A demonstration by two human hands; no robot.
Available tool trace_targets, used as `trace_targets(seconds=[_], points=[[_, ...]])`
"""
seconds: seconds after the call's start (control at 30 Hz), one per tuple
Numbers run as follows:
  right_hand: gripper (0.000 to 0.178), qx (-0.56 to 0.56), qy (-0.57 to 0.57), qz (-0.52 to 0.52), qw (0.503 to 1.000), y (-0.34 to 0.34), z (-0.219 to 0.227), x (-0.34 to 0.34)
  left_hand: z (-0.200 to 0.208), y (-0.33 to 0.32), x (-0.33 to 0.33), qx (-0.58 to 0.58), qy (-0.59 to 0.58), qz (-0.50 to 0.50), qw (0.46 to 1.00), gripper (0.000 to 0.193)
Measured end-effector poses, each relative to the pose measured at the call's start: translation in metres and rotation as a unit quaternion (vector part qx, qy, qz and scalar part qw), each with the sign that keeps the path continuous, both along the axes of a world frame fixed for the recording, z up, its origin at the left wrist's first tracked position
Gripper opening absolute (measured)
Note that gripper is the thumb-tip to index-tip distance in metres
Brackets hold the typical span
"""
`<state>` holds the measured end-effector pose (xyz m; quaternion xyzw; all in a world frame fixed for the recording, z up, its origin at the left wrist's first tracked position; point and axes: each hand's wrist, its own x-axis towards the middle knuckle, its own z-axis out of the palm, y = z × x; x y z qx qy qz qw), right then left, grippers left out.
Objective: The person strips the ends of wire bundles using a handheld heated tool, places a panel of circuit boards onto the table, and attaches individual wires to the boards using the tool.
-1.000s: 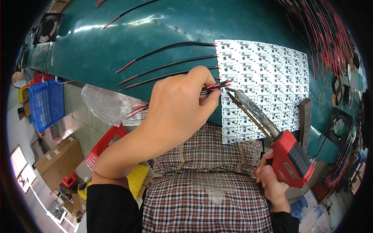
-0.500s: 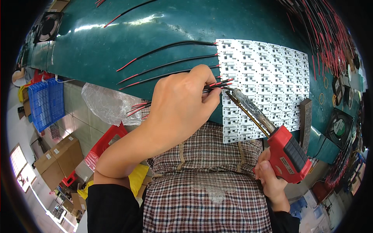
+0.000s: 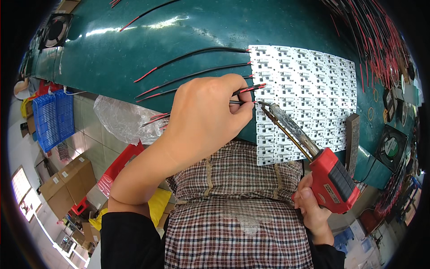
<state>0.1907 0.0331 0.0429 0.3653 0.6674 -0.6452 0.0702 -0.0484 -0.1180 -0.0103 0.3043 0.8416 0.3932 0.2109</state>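
Observation:
My left hand is closed on a few black wires with red ends, whose other ends stick out behind the palm. One wire end in the pinch reaches the left edge of a white circuit board panel covered with small parts. A red soldering gun is gripped in my right hand. Its tip and a thin brass-coloured feed tube end at that same edge, close to the pinched wire. Higher along the edge, several black wires run from the board to the left.
The green table carries a dark metal bar by the panel's right edge and a black fan farther right. A large bundle of red and black wires lies at the far right. A plastic bag hangs at the table's left edge.
In my left hand the wires have spread: most now point higher, while one sits lower by the soldering tip. The soldering gun has barely moved.

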Motion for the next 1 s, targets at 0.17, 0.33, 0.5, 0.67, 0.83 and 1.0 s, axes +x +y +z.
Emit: trace_targets(seconds=[0.17, 0.33, 0.5, 0.67, 0.83, 1.0], points=[[0.023, 0.013, -0.013, 0.012, 1.0, 0.0013, -0.0005, 0.0014, -0.0013, 0.001, -0.0016, -0.002, 0.013, -0.01, 1.0, 0.011], [0.024, 0.013, -0.01, 0.016, 1.0, 0.0005, 0.0003, 0.0011, -0.001, 0.0014, -0.0022, -0.006, 0.022, -0.014, 1.0, 0.011], [0.026, -0.001, 0.019, -0.038, 0.999, -0.0026, 0.0042, -0.0053, -0.0026, 0.0019, -0.0008, 0.003, 0.037, -0.01, 0.999, 0.012], [0.026, -0.024, 0.037, -0.056, 0.997, -0.0034, 0.0015, -0.0055, 0.0028, 0.0016, 0.0008, 0.005, 0.015, -0.003, 1.0, 0.014], [0.026, -0.033, 0.056, -0.075, 0.995, -0.0044, 0.0029, -0.0074, 0.0032, -0.001, -0.0026, -0.009, -0.02, -0.022, 1.0, 0.013], [0.024, -0.023, 0.056, -0.081, 0.995, -0.0042, 0.0049, -0.0063, -0.0006, -0.0035, -0.0004, 0.011, 0.118, 0.017, 0.993, 0.017]])
